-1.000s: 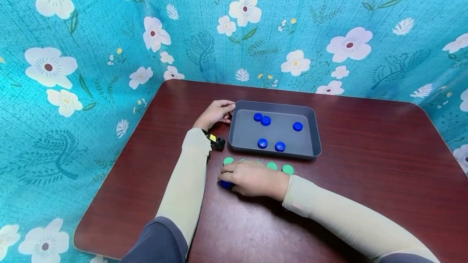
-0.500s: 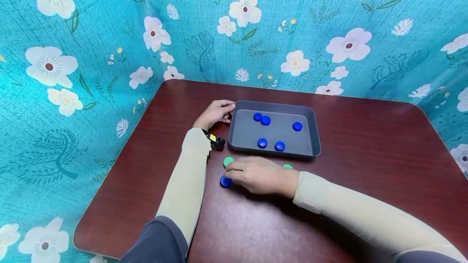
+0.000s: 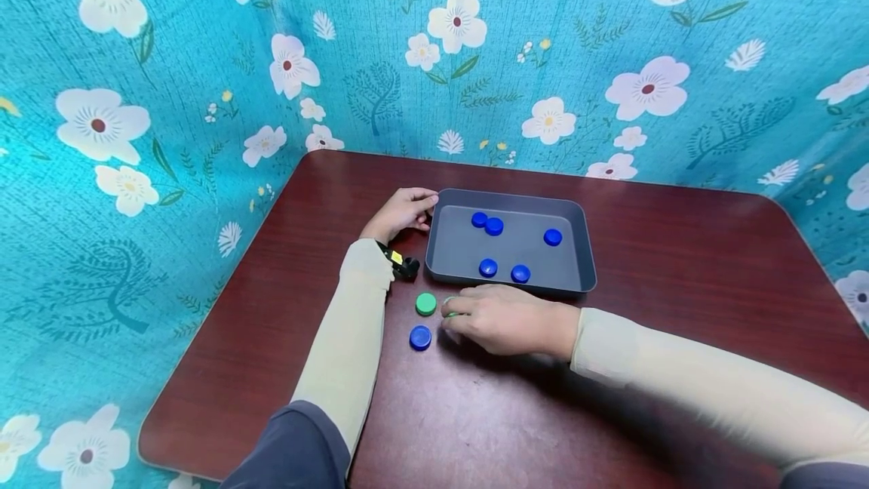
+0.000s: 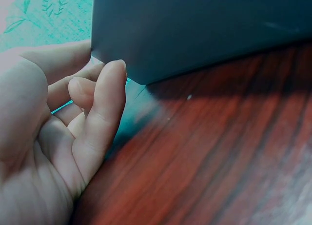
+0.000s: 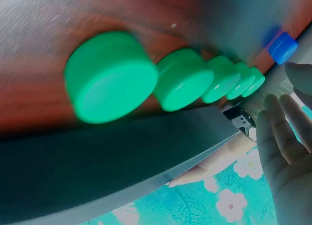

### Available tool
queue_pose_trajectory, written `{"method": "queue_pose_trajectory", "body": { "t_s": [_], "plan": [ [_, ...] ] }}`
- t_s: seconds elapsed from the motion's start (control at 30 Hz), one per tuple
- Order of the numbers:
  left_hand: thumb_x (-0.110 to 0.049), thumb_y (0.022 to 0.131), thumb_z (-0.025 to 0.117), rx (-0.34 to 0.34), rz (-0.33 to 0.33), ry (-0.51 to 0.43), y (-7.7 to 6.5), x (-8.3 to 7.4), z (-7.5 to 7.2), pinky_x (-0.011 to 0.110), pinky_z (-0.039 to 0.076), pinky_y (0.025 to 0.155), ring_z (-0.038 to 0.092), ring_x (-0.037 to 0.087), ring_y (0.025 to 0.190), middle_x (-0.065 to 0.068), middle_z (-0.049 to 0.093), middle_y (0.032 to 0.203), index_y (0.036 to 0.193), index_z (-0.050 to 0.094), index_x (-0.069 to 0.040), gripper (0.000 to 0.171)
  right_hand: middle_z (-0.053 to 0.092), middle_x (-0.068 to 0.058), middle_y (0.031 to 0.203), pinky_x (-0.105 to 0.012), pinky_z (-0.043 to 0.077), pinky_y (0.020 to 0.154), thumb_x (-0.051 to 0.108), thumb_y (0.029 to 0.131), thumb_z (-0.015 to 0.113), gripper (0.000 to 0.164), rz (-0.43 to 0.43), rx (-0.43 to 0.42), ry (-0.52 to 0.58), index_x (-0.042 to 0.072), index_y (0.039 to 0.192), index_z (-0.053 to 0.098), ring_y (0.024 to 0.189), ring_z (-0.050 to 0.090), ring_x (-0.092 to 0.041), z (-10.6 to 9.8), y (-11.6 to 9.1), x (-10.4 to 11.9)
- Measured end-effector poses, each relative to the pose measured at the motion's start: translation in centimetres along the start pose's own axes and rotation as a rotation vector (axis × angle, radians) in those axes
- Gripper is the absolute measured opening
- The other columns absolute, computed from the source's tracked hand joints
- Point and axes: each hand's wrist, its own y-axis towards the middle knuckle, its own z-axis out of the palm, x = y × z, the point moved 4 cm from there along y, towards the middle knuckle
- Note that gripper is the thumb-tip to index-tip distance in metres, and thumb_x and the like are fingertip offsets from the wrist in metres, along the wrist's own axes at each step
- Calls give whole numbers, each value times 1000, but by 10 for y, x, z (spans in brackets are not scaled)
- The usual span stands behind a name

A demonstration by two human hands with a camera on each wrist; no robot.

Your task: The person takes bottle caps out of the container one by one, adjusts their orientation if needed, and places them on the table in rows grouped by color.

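My left hand (image 3: 402,214) holds the left end of a dark grey rectangular tray (image 3: 587,247) by its far corner; in the left wrist view its fingertips (image 4: 113,71) are curled right at the tray's outer wall (image 4: 195,34). Several thick round blue caps (image 3: 553,237) lie inside the tray. Over a row of green caps (image 5: 112,81) in front of the tray hovers my right hand (image 3: 512,319), fingers loosely bent and nothing held. It hides most of the row in the head view; the leftmost green cap (image 3: 425,304) shows. A single blue cap (image 3: 420,337) lies nearer me.
The reddish-brown wooden table (image 3: 679,262) carries everything. A blue flowered cloth (image 3: 380,36) hangs behind and along the left side. On my left wrist sits a black camera mount (image 3: 405,266), close to the tray's left side.
My right hand has left the loose blue cap, which it was over before, and drifted right along the green row. The left hand and tray have kept their place.
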Motion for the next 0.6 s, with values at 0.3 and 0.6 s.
{"method": "queue_pose_trajectory", "body": {
  "t_s": [0.3, 0.6],
  "plan": [
    [-25, 99, 59, 0, -2, -4, -1, 1, 1, 31, 58, 64, 49, 15, 59, 14, 62, 95, 131, 61, -9, 35, 63, -3, 115, -31, 54, 85, 12, 93, 66, 22, 61, 81, -31, 11, 114, 70, 100, 61, -17, -8, -6, -13],
    [-26, 99, 59, 1, 3, -3, 4, 2, 0, 31, 58, 63, 49, 15, 59, 14, 63, 95, 129, 62, -10, 34, 61, -4, 116, -31, 54, 82, 6, 88, 70, 28, 85, 119, -56, 9, 115, 70, 97, 61, -18, -21, -11, -30]
  ]
}}
